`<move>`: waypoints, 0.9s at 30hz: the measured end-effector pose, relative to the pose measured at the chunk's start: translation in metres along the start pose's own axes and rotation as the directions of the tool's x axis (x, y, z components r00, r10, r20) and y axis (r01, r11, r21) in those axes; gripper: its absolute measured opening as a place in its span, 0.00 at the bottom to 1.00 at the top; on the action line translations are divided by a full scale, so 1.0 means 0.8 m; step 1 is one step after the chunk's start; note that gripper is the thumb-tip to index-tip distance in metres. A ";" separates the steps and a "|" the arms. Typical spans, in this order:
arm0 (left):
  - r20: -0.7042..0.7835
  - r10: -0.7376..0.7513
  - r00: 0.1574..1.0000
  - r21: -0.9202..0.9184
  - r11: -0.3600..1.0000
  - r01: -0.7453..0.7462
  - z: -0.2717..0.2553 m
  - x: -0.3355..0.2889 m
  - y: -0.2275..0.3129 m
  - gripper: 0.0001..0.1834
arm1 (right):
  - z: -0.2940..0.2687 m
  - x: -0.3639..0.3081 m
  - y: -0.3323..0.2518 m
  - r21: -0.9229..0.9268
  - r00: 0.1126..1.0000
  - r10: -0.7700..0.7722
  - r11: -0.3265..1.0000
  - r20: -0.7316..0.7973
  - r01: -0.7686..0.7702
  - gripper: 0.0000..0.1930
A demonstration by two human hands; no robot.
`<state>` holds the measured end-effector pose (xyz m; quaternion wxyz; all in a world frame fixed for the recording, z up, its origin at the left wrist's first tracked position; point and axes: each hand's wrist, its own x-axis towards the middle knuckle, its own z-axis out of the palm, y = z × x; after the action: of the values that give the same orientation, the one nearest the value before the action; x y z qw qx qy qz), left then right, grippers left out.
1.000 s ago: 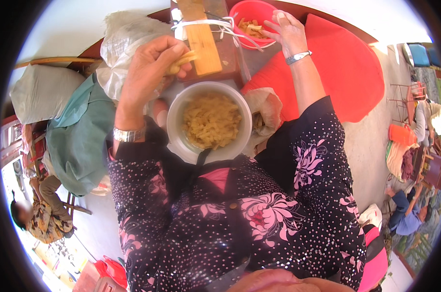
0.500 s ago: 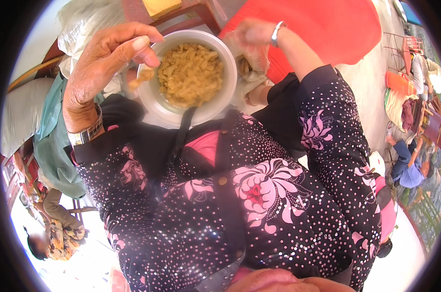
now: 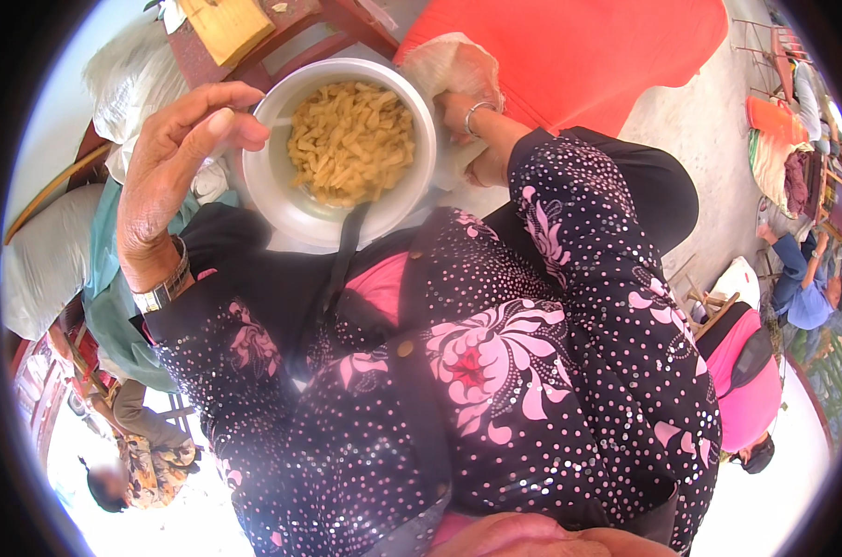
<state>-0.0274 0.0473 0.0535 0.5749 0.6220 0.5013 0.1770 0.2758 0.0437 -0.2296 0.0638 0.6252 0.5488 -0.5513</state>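
Note:
A white bucket point(image 3: 261, 176) sits in front of me, partly filled with yellowish-brown strips of food point(image 3: 351, 139) whose kind I cannot make out. My left hand point(image 3: 184, 153) hovers at its left rim. The fingers are bent and the thumb stands apart from them, with nothing seen between. My right hand point(image 3: 460, 116) is down to the right of the bucket, at a clear plastic bag point(image 3: 458, 67). Its fingertips are hidden there, so what they touch does not show.
Beyond the bucket stands a dark red wooden stool point(image 3: 296, 42) with a yellow block point(image 3: 226, 28) on it. A red cloth point(image 3: 569, 56) spreads at the far right. White plastic sacks point(image 3: 138, 84) lie left of my hand. Other people sit at both sides.
My right hand has gone from a blurred movement above the bag down to beside the bucket. A blurred strip below my left fingers is no longer seen there.

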 end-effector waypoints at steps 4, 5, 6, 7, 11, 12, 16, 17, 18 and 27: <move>0.020 -0.018 1.000 0.017 1.000 0.017 0.009 0.005 0.008 0.17 | 0.005 0.020 0.007 -0.170 0.999 -0.001 0.985 0.036 0.007 0.12; 0.012 -0.038 0.999 0.016 0.999 0.038 0.011 0.005 0.010 0.18 | 0.012 0.031 0.017 -0.232 0.999 -0.032 0.972 0.020 0.036 0.12; 0.013 -0.058 0.998 0.010 0.998 0.058 0.011 0.007 0.010 0.18 | 0.013 0.029 0.020 -0.262 0.991 -0.127 0.959 -0.046 0.111 0.12; 0.011 -0.066 0.998 0.022 0.998 0.066 0.009 0.007 0.009 0.18 | 0.014 0.025 0.025 -0.296 0.969 -0.222 0.938 -0.109 0.182 0.11; 0.001 -0.080 0.997 0.032 0.996 0.080 0.010 0.003 0.007 0.19 | 0.004 -0.004 0.011 -0.428 0.971 -0.234 0.874 0.048 0.232 0.13; 0.004 -0.081 0.997 0.029 0.996 0.080 0.010 0.004 0.009 0.19 | 0.008 0.000 0.017 -0.477 0.972 -0.232 0.850 0.047 0.226 0.17; 0.035 -0.108 0.994 0.071 0.992 0.105 0.011 0.003 0.012 0.23 | 0.024 -0.007 0.011 -0.646 0.973 -0.226 0.749 -0.042 0.146 0.30; 0.033 -0.110 0.993 0.067 0.992 0.108 0.012 0.002 0.010 0.23 | 0.020 -0.013 0.005 -0.622 0.981 -0.193 0.772 -0.036 0.129 0.32; 0.034 -0.111 0.993 0.063 0.992 0.108 0.012 0.002 0.009 0.23 | 0.015 -0.019 -0.002 -0.598 0.987 -0.157 0.794 -0.032 0.107 0.34; 0.002 -0.105 0.994 -0.012 0.994 0.105 0.023 0.012 0.003 0.19 | 0.017 -0.004 0.018 -0.645 0.994 -0.011 0.760 0.110 0.080 0.33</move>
<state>-0.0071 0.0458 0.0470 0.5873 0.5915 0.5320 0.1491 0.2790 0.0273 -0.2399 0.2899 0.5227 0.7166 -0.3595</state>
